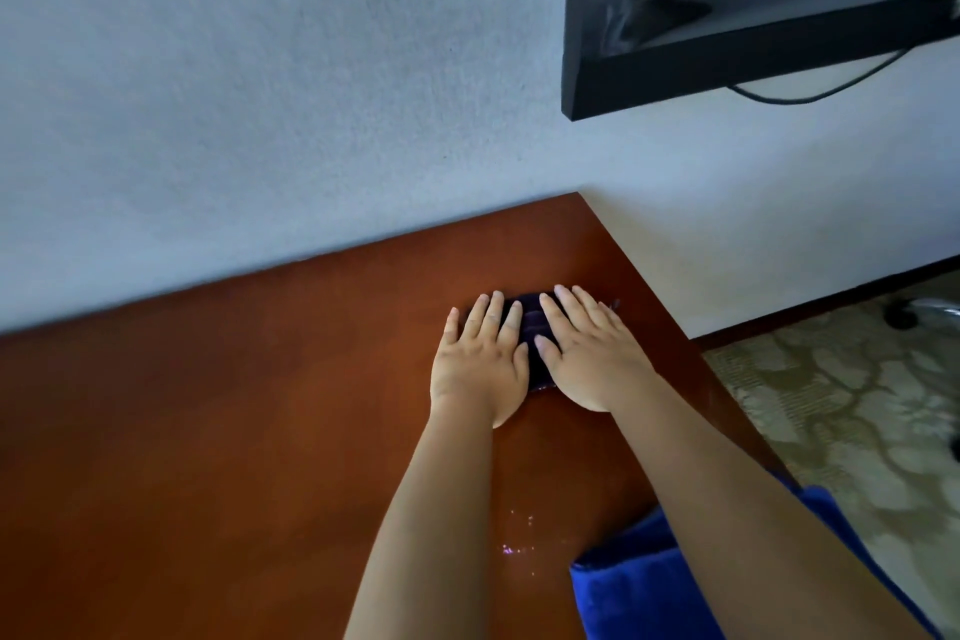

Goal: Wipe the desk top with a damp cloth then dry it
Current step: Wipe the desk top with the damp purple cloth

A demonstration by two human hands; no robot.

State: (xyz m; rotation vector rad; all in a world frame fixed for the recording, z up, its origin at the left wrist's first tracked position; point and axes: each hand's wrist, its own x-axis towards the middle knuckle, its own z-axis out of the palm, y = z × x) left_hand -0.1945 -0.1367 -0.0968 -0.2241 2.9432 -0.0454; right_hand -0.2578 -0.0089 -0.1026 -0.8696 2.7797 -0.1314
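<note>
STAGE: damp wipe under way, judged | left hand (pixel 480 359) and right hand (pixel 589 353): flat, side by side, pressing dark cloth (pixel 532 327) near desk top (pixel 234 431) far right corner | blue towel (pixel 639 582) unused at near edge | droplets (pixel 519 535) remain; drying pending

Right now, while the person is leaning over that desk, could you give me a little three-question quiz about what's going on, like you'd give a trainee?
1. True or false: both the left hand and the right hand lie flat on the dark cloth.
2. Which spare item lies at the near right of the desk top? A) a yellow sponge B) a blue towel C) a spray bottle
3. Fill in: small glistening ______ sit on the wood between the forearms.

Key: 1 true; 2 B; 3 droplets. The droplets suggest the damp pass is under way, with drying not yet done there.
</note>
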